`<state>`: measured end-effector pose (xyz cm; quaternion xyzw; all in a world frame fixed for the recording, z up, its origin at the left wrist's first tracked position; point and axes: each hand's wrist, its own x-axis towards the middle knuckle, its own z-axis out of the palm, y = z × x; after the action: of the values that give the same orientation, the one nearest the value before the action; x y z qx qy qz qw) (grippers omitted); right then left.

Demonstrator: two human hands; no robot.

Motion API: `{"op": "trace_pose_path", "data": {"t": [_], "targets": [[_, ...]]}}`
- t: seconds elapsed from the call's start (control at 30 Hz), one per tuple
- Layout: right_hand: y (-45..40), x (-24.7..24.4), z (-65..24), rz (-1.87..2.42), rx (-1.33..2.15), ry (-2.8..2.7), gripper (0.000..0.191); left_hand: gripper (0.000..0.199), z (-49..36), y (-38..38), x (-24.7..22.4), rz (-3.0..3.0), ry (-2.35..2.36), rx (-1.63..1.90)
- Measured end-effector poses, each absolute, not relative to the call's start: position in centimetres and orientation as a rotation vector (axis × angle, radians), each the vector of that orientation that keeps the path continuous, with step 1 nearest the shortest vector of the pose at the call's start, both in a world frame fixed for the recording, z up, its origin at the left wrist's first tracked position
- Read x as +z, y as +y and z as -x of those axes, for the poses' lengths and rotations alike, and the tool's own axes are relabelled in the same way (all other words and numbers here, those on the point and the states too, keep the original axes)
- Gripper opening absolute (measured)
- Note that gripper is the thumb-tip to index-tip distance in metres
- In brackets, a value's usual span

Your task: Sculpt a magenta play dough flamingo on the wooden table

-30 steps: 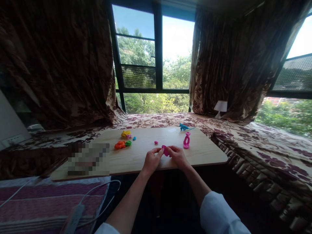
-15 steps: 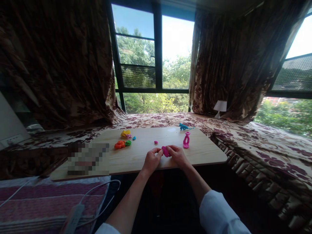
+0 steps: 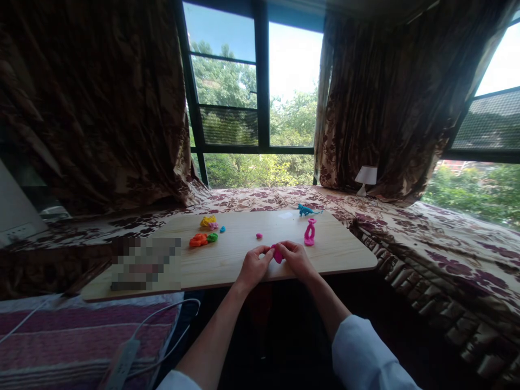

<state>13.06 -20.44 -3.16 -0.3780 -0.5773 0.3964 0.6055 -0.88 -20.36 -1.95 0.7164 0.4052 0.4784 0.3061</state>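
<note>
Between my hands, over the near edge of the wooden board (image 3: 227, 268), is a flattened piece of magenta modelling clay (image 3: 278, 255). My left hand (image 3: 255, 265) pinches its left side with thumb and finger. On the other side, the fingers of my right hand (image 3: 296, 260) press against it and hide part of it. A small pink clay lump (image 3: 259, 236) lies just beyond my hands. To the right stands an upright magenta clay figure (image 3: 309, 233) with a looped middle and a wider base.
A blue animal figure (image 3: 306, 210) is at the board's far right. Orange clay (image 3: 198, 240), green clay (image 3: 212, 238), yellow clay (image 3: 208, 221) and a small blue lump (image 3: 222, 229) lie left. A power strip (image 3: 124, 363) with white cables is at lower left; a lamp (image 3: 366, 176) stands behind.
The magenta clay has turned slightly between my fingers, and my right fingers now cover more of its upper part. The things on the board have stayed put.
</note>
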Motion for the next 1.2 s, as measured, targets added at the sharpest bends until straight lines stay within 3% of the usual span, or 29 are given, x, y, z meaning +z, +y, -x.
{"op": "trace_pose_path", "data": {"t": [0.37,0.57,1.2], "targets": [[-20.6,-2.8,-13.2,0.892,0.896,-1.399,0.028,0.028,0.9,-20.4,-2.0,-1.953,1.064,1.242],[-20.2,-3.1,-13.3,0.911,0.927,-1.273,0.037,0.031,1.3,-20.0,-2.3,-1.836,1.070,1.318],[-19.9,-3.9,-13.4,0.884,0.909,-1.375,0.028,0.033,1.3,-20.3,-2.0,-1.838,1.071,1.280]]}}
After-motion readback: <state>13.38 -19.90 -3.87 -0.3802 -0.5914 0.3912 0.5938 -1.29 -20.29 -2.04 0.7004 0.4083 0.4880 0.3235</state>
